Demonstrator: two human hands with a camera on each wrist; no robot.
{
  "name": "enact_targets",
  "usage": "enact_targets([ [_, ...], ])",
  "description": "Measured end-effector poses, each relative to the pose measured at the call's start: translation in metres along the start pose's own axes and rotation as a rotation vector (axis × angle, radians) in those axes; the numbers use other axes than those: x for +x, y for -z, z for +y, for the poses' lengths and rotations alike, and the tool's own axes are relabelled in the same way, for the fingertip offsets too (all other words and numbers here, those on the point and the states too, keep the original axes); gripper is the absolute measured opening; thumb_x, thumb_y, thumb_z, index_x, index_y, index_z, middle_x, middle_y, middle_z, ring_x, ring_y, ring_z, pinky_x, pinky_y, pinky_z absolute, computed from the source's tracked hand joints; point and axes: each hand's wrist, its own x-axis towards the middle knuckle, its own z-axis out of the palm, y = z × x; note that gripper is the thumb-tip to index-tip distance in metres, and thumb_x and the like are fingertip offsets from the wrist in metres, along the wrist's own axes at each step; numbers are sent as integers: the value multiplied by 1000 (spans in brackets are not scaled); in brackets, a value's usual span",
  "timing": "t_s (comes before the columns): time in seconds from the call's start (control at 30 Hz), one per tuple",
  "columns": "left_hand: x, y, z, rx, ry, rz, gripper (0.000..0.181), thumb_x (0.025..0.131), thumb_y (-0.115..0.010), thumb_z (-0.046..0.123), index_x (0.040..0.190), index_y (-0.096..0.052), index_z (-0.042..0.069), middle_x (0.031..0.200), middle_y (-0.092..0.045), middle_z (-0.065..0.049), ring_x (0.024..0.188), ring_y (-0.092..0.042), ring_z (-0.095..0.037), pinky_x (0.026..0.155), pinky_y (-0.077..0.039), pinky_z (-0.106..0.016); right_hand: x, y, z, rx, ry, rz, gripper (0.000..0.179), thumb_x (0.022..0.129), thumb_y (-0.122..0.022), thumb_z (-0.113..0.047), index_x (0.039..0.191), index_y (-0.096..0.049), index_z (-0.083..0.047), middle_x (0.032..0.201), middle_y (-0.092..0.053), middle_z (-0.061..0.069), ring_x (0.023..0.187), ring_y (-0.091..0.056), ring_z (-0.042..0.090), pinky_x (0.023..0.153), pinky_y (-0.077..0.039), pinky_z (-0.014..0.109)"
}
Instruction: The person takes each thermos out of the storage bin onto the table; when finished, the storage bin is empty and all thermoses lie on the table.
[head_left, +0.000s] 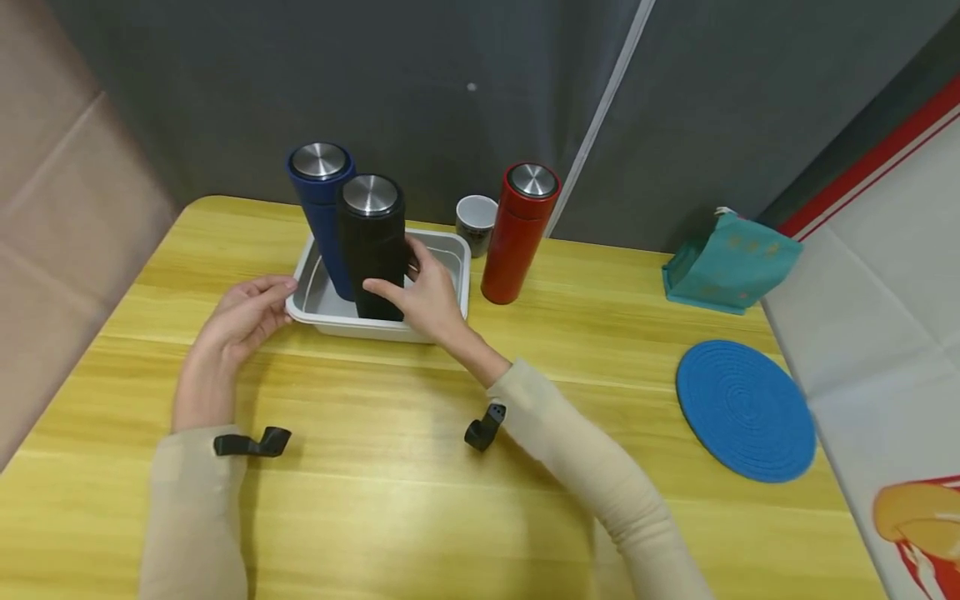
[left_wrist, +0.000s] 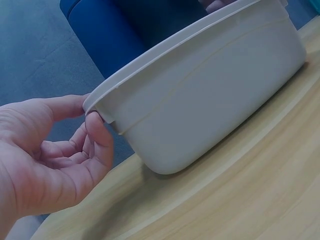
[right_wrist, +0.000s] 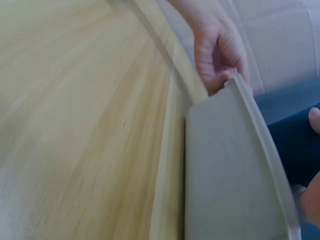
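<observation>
A grey-white plastic basin (head_left: 375, 330) stands on the wooden table, holding a blue thermos (head_left: 324, 208) and a black thermos (head_left: 372, 250), both upright with steel-topped lids. My left hand (head_left: 243, 321) pinches the basin's left rim between thumb and fingers; the left wrist view shows this grip on the rim (left_wrist: 95, 100) closely. Reaching over the front right of the basin, my right hand (head_left: 427, 292) grips the black thermos low on its body, thumb in front and fingers round the right side. In the right wrist view only part of that hand shows at the right edge.
Right of the basin stands a red thermos (head_left: 521, 233), with a small patterned cup (head_left: 476, 225) behind it. Farther right are a teal pouch (head_left: 731, 262) and a round blue mat (head_left: 746, 411). A dark grey partition (head_left: 420, 100) rises along the table's back edge.
</observation>
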Motion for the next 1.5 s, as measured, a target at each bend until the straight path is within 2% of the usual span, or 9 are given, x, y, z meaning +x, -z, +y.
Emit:
enact_targets([
  [0.23,-1,-1,2,9,-10,5,9,95,-63,13,99,-64,6,85,-65,-5,69,-58,-12,60,-48,-21,1,8,-9,80,-48,43,70,81,-81,-20,138,-45,-3,131,-56,5,117,-55,12,97,-42,21],
  [0.4,-4,0,3,-43,-3,-24,7,95,-62,9,99,-64,3,84,-65,-6,68,-58,-13,59,-49,-22,2,11,-10,82,-22,30,72,79,-82,-17,138,-45,-2,131,-55,5,118,-54,11,98,-41,19],
  [0.67,-3,1,4,-23,9,9,6,95,-62,11,98,-65,6,84,-65,-5,68,-59,-12,59,-49,-21,4,15,-17,49,-13,37,74,77,-84,-19,138,-46,-3,129,-55,5,117,-55,12,95,-42,17],
  [1.03,0,0,3,16,6,39,9,93,-65,15,97,-66,7,84,-65,-5,68,-58,-12,60,-48,-21,7,26,-30,-16,74,74,72,75,-85,-18,136,-49,-2,126,-59,9,111,-60,15,94,-45,20],
  [1.27,2,2,2,-8,9,17,11,94,-63,13,101,-63,5,86,-64,-6,69,-58,-13,61,-48,-22,7,39,-40,-11,99,62,73,75,-85,-15,137,-48,-2,127,-59,8,113,-58,14,95,-44,21],
  [1.5,4,8,4,-35,14,-3,9,95,-62,12,101,-63,5,86,-65,-6,71,-58,-13,62,-48,-22,1,49,-47,-10,162,72,72,74,-86,-13,135,-49,-1,122,-61,10,109,-59,14,94,-45,21],
])
